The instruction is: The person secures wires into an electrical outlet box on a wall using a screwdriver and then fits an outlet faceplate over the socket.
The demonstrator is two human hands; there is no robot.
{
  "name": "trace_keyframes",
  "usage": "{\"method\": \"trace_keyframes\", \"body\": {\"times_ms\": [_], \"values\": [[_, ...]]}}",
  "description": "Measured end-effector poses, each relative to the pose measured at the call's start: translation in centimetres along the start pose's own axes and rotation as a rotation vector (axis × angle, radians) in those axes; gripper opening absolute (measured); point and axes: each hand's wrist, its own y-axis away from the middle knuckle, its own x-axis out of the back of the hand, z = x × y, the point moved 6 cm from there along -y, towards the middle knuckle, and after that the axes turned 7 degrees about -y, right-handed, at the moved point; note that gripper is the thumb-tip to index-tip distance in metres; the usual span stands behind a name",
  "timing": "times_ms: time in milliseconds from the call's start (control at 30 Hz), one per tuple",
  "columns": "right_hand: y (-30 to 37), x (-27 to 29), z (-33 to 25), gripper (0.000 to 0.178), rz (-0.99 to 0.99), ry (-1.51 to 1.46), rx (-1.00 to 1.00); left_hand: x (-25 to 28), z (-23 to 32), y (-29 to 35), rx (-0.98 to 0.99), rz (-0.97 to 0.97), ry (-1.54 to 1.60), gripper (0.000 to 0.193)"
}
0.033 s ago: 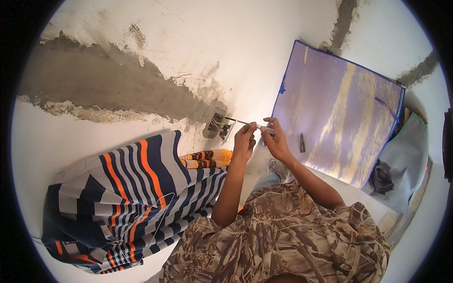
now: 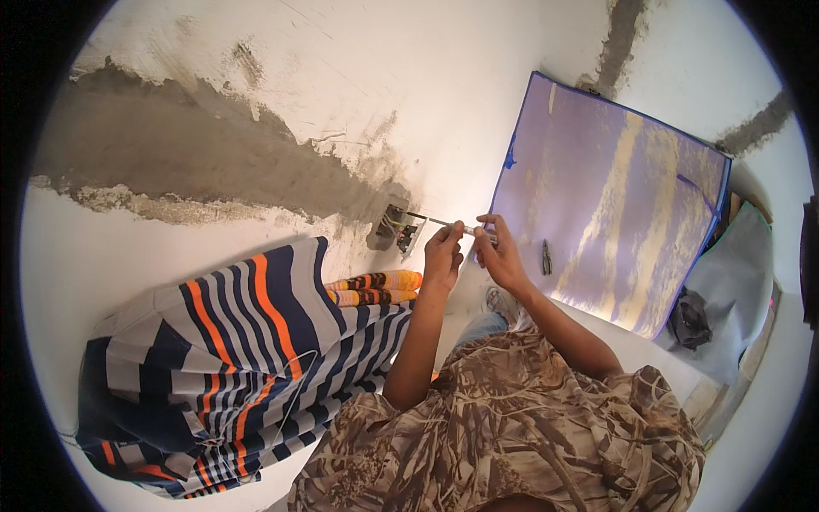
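Observation:
My left hand pinches the thin shaft of a screwdriver near its handle. On the handle end, my right hand closes its thumb and fingers, its index finger bent above. The shaft runs leftward to a wall box, where wires show. A dark electrical fitting with a white edge hangs tilted out of the box. Whether the screwdriver's tip touches a screw is too small to tell.
A pair of pliers lies on a worn purple board to the right. Striped cloth drapes at the left, beside a patterned orange cloth. Grey plaster crosses the white wall. A dark bundle sits at far right.

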Motion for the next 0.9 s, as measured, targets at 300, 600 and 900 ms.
{"method": "trace_keyframes", "body": {"times_ms": [300,600,900], "values": [[1.3,-0.8,3.1,0.027,0.0,-0.357,-0.355,0.9,-0.1,0.1,-0.1,0.096,-0.139,0.033],[0.8,-0.4,3.3,0.031,0.023,-0.349,-0.329,0.4,0.1,-0.3,-0.105,0.073,-0.166,0.034],[1.1,-0.9,2.6,0.029,0.033,-0.303,-0.29,0.7,0.3,-0.2,-0.138,0.038,-0.164,0.031]]}}
